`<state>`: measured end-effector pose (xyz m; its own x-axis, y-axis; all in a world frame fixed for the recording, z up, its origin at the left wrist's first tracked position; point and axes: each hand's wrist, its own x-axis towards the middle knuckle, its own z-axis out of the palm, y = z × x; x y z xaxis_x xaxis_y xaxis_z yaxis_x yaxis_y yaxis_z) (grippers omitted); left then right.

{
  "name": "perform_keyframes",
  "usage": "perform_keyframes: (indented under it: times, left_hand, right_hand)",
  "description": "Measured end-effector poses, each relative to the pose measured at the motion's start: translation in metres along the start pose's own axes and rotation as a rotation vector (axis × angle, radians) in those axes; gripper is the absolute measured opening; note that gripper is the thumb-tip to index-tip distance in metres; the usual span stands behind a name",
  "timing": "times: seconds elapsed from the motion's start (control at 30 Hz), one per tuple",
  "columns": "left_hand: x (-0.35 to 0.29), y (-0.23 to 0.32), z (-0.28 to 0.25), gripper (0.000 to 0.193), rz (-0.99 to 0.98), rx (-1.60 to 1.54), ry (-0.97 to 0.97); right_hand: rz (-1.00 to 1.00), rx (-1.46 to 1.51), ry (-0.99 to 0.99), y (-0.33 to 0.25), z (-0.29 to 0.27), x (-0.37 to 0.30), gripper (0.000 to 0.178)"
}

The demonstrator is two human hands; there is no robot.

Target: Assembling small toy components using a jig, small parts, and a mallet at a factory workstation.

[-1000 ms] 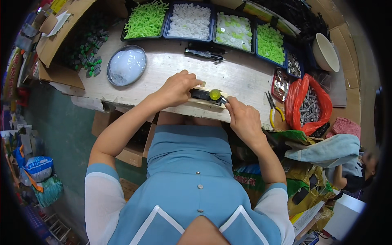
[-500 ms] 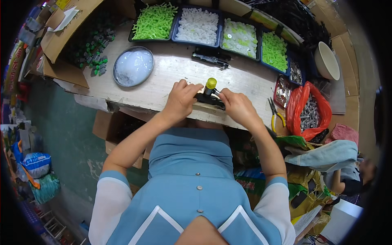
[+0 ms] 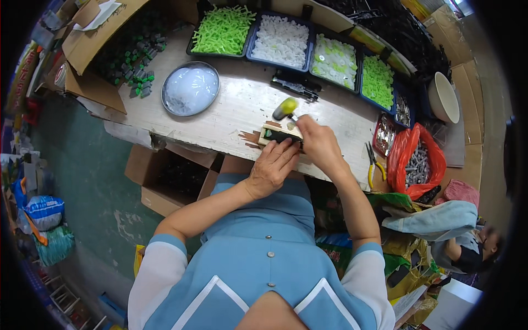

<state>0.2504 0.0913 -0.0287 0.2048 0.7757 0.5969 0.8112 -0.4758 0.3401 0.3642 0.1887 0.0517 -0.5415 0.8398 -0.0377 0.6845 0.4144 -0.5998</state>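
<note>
My right hand (image 3: 323,147) is closed on the handle of a small mallet (image 3: 286,109) with a yellow-and-black head, slightly blurred, raised near the bench's front edge. Just below the mallet sits a pale block (image 3: 264,133) with a dark part (image 3: 282,135) lying in it; a speck of green shows at the part's left end. Across the near side of that part rest the stretched fingers of my left hand (image 3: 271,169), palm down. My fingers cover some of the part and block.
Several trays of green and white plastic pieces (image 3: 223,32) line the back. A round dish (image 3: 190,89) stands left, near scattered green-and-grey pieces (image 3: 144,77). Pliers (image 3: 375,165) and a red bag of grey parts (image 3: 419,159) lie right. Below is an open carton (image 3: 165,201). A person (image 3: 467,250) is lower right.
My left hand has come down and right, flattening onto the dark part. The mallet head has risen off the part and blurred. The pale block is now in view.
</note>
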Motion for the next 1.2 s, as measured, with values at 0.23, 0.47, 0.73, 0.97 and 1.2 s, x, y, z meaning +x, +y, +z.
perform_keyframes:
  times: [0.23,0.47,0.73,0.97,1.2]
  left_hand:
    - [0.019,-0.019,-0.008,0.03,0.027,-0.058,0.036]
    - [0.039,-0.063,-0.016,0.028,0.184,-0.306,-0.082]
    - [0.095,-0.109,0.008,0.018,0.189,0.051,-0.057]
    - [0.11,-0.11,0.006,0.006,0.127,0.006,-0.052]
    - [0.061,-0.147,-0.084,0.008,-0.302,-0.064,0.212]
  right_hand:
    - [0.02,-0.24,-0.001,0.02,-0.004,-0.007,0.013]
    - [0.181,-0.595,0.364,0.113,-0.008,-0.051,0.014]
    - [-0.079,-0.549,0.618,0.101,-0.067,0.026,0.019]
    - [-0.263,-0.587,0.869,0.063,-0.127,0.186,0.018]
    - [0.025,-0.616,0.753,0.045,-0.155,0.266,0.015]
